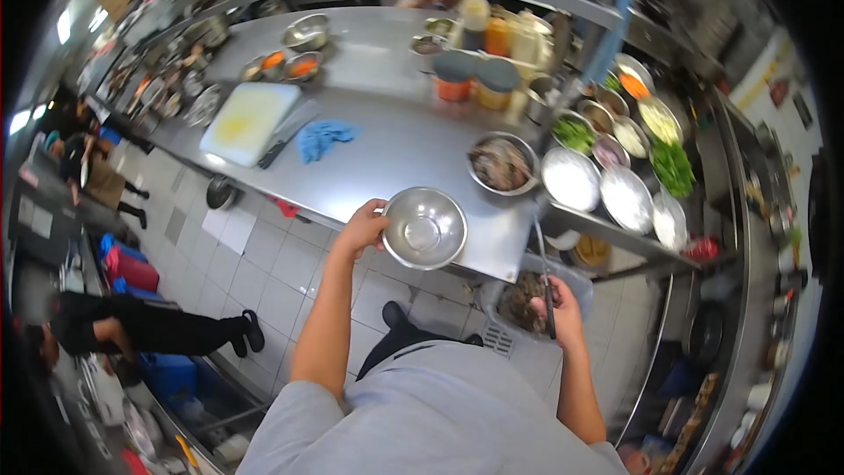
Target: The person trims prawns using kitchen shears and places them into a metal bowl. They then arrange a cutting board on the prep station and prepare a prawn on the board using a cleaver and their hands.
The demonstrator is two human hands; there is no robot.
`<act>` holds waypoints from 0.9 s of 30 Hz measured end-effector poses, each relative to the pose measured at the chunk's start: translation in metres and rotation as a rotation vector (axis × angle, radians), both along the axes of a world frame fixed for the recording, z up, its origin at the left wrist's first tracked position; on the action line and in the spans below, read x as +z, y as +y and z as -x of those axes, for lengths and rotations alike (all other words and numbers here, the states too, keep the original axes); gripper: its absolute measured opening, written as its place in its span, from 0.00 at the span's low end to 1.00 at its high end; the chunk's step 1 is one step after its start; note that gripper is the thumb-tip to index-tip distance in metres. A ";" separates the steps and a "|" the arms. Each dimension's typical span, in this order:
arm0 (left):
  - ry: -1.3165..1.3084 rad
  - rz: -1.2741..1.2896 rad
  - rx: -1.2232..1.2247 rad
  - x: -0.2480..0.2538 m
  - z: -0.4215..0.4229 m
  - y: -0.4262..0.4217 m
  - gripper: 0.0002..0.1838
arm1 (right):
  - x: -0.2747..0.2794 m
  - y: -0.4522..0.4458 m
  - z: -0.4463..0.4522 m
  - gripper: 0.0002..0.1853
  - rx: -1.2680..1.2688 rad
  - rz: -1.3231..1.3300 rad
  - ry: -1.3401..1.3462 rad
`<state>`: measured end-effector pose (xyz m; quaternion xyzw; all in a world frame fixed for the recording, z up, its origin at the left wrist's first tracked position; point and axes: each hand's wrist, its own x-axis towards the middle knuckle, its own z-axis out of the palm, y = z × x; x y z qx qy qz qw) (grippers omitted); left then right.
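My left hand (362, 230) grips the rim of a shiny steel bowl (424, 229), its inside bare, held just off the table's front edge. A knife (549, 303) with a black handle is in my closed right hand (559, 306), its thin blade pointing away from me. Below that hand stands a clear plastic bin (494, 303) with greyish-brown pieces inside, too blurred to name. Another steel bowl (534, 183), holding similar brownish, raw-looking pieces, sits on the table beyond the bin.
On the steel table (369, 171) lie a white cutting board (280, 105), a second knife (290, 127) and a blue cloth (323, 138). Lidded tubs (454, 88) stand farther back. Bowls of vegetables (573, 134) fill the right counter. People (149, 325) stand at left.
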<state>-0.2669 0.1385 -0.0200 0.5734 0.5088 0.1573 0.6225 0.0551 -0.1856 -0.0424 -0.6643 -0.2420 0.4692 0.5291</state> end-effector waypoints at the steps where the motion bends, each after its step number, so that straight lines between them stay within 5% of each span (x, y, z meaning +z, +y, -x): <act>1: -0.133 0.031 0.141 -0.016 0.023 0.013 0.30 | -0.004 0.019 0.006 0.33 -0.024 -0.036 0.013; 5: -0.261 0.049 0.429 -0.053 0.077 0.052 0.28 | -0.005 0.097 0.051 0.34 -0.003 -0.067 0.025; 8: -0.412 0.083 0.537 -0.072 0.103 0.076 0.30 | -0.007 0.147 0.094 0.36 0.136 -0.088 -0.226; 11: -0.407 -0.139 0.637 -0.082 0.129 0.096 0.33 | 0.019 0.189 0.164 0.30 0.271 -0.024 0.026; 14: -0.133 -0.697 0.438 -0.039 0.152 0.094 0.33 | 0.005 0.205 0.182 0.26 0.448 -0.007 -0.047; 15: -0.164 -0.691 0.388 -0.020 0.157 0.090 0.33 | 0.008 0.208 0.186 0.26 0.392 -0.005 -0.059; 17: -0.029 -1.160 -0.094 0.011 0.163 0.080 0.32 | 0.018 0.219 0.193 0.21 0.659 -0.065 -0.376; 20: -0.047 -1.154 -0.445 0.040 0.147 0.055 0.31 | 0.099 0.247 0.212 0.19 0.752 0.279 -0.116; 24: -0.035 -0.990 -0.678 0.026 0.138 0.041 0.26 | 0.129 0.269 0.218 0.17 0.803 0.344 -0.062; 27: -0.056 -0.987 -0.487 0.019 0.135 0.047 0.15 | 0.111 0.283 0.214 0.14 0.591 -0.117 -0.784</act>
